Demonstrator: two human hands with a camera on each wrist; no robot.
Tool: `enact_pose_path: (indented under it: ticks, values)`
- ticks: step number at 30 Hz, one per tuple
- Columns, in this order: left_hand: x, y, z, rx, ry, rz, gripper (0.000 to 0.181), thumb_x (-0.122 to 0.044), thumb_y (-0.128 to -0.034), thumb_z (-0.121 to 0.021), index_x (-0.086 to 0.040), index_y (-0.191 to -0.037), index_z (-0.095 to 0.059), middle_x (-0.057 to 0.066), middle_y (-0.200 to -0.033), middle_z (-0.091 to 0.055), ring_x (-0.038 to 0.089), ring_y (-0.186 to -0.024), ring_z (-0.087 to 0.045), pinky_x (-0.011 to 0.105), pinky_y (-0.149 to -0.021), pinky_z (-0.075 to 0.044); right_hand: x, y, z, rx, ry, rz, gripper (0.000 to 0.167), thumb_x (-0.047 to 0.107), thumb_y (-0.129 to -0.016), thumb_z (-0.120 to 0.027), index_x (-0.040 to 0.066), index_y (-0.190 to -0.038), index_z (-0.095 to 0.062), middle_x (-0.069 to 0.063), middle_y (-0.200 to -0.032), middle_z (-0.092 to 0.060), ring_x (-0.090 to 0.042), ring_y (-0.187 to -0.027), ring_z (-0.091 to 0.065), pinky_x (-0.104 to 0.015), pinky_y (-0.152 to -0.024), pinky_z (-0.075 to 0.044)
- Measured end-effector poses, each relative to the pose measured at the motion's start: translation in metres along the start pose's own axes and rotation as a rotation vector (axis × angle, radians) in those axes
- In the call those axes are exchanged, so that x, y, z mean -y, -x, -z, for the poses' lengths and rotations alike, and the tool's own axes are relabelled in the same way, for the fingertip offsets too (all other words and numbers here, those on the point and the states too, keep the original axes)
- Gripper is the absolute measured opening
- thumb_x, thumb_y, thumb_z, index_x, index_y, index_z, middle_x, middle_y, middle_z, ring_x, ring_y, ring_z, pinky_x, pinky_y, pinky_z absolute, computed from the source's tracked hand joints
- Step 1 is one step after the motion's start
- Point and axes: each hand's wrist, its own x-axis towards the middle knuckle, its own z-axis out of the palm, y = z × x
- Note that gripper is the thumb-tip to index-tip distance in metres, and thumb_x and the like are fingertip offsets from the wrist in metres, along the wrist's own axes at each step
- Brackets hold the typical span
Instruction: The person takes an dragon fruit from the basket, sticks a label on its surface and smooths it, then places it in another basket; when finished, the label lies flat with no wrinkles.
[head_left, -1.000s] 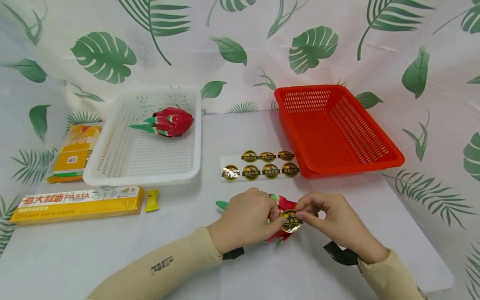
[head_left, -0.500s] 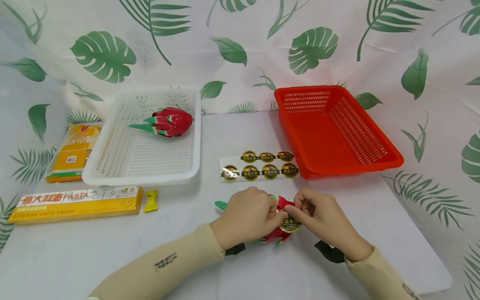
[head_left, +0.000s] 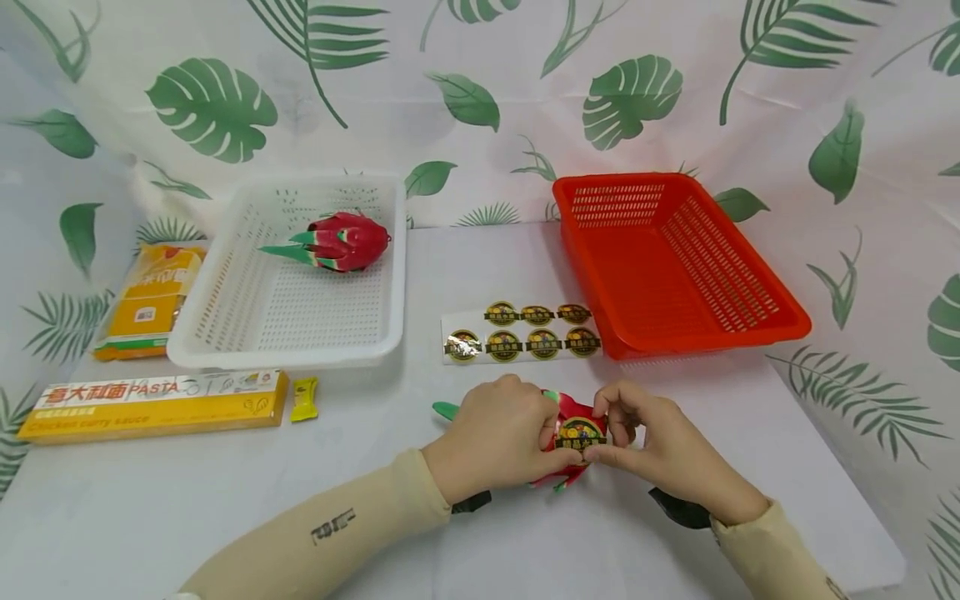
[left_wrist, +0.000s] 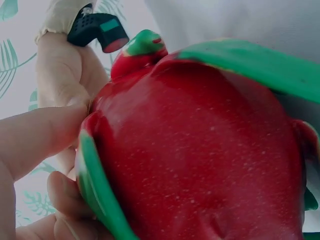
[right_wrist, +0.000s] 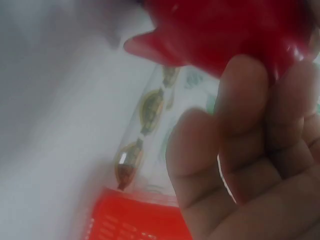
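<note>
In the head view a red dragon fruit (head_left: 594, 410) with green-tipped scales lies near the front middle of the table. My left hand (head_left: 498, 433) grips it from the left, its thumb resting along the sticker's lower edge. A round black and gold sticker (head_left: 581, 432) lies on the fruit's upper side. My right hand (head_left: 660, 442) holds the fruit's right end with curled fingers, while its thumb presses the sticker's lower right edge. The left wrist view shows the glossy fruit (left_wrist: 200, 140) up close. Right fingertips (right_wrist: 245, 85) touch the fruit in the right wrist view; the sticker is hidden there.
A sheet of round stickers (head_left: 470, 323) lies behind the hands. At back left, a white basket (head_left: 285, 360) holds another dragon fruit (head_left: 356, 242). A red basket (head_left: 682, 337) stands at back right. A pasta box (head_left: 157, 408), yellow packet (head_left: 150, 304) and small yellow wrapper (head_left: 304, 400) are left.
My right thumb has moved down to the sticker's lower edge, and its fingers have moved onto the fruit's right end. More of the sticker's face now shows. The left hand has hardly moved.
</note>
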Motion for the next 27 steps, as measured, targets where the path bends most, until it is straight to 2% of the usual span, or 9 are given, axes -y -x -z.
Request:
enact_pose_path:
  ticks: [3, 9, 16, 19, 23, 27]
  values:
    - [-0.001, 0.001, -0.001, -0.016, -0.020, -0.006, 0.051, -0.058, -0.0845, -0.080, -0.028, -0.057, -0.050, -0.017, -0.053, -0.046, 0.005, -0.063, -0.047, 0.018, -0.044, -0.034, -0.003, 0.000, 0.002, 0.012, -0.030, 0.034, 0.048, 0.014, -0.076, -0.092, 0.019, -0.108, -0.057, 0.009, -0.073, -0.051, -0.007, -0.066, -0.053, -0.026, -0.060, -0.045]
    - [0.001, 0.000, -0.002, -0.033, -0.024, -0.038, 0.052, -0.056, -0.0869, -0.078, -0.027, -0.057, -0.048, -0.016, -0.052, -0.043, 0.006, -0.061, -0.046, 0.018, -0.044, -0.031, -0.007, -0.001, 0.002, 0.031, -0.108, 0.043, 0.040, 0.007, -0.082, -0.087, 0.017, -0.108, -0.058, 0.006, -0.075, -0.052, -0.007, -0.068, -0.053, -0.029, -0.061, -0.046]
    - [0.010, -0.003, 0.001, 0.015, 0.092, -0.070, 0.053, -0.044, -0.0923, -0.075, -0.024, -0.056, -0.043, -0.013, -0.054, -0.040, 0.005, -0.056, -0.044, 0.018, -0.046, -0.027, -0.016, -0.004, 0.007, 0.104, -0.238, 0.034, 0.033, 0.000, -0.088, -0.079, 0.014, -0.108, -0.057, 0.001, -0.081, -0.053, -0.011, -0.074, -0.055, -0.028, -0.064, -0.047]
    - [0.012, -0.004, 0.002, 0.039, 0.134, -0.077, 0.053, -0.038, -0.0927, -0.074, -0.022, -0.055, -0.040, -0.012, -0.052, -0.036, 0.003, -0.053, -0.041, 0.018, -0.046, -0.023, -0.018, -0.004, 0.006, 0.103, -0.265, 0.037, 0.031, -0.002, -0.090, -0.077, 0.012, -0.108, -0.058, 0.000, -0.082, -0.053, -0.012, -0.075, -0.054, -0.029, -0.064, -0.046]
    - [0.014, -0.004, 0.004, 0.048, 0.167, -0.083, 0.052, -0.029, -0.0909, -0.073, -0.022, -0.054, -0.037, -0.013, -0.050, -0.031, 0.002, -0.052, -0.036, 0.018, -0.046, -0.019, -0.018, -0.006, 0.003, 0.093, -0.288, 0.032, 0.029, -0.003, -0.090, -0.075, 0.011, -0.108, -0.058, -0.001, -0.081, -0.051, -0.013, -0.074, -0.053, -0.030, -0.062, -0.044]
    - [0.015, -0.002, 0.004, 0.030, 0.195, -0.080, 0.048, -0.019, -0.0849, -0.070, -0.023, -0.053, -0.034, -0.013, -0.051, -0.028, 0.002, -0.054, -0.034, 0.017, -0.048, -0.017, -0.019, -0.007, 0.003, 0.098, -0.328, 0.033, 0.028, -0.006, -0.091, -0.073, 0.010, -0.109, -0.058, -0.002, -0.081, -0.051, -0.014, -0.074, -0.053, -0.031, -0.063, -0.045]
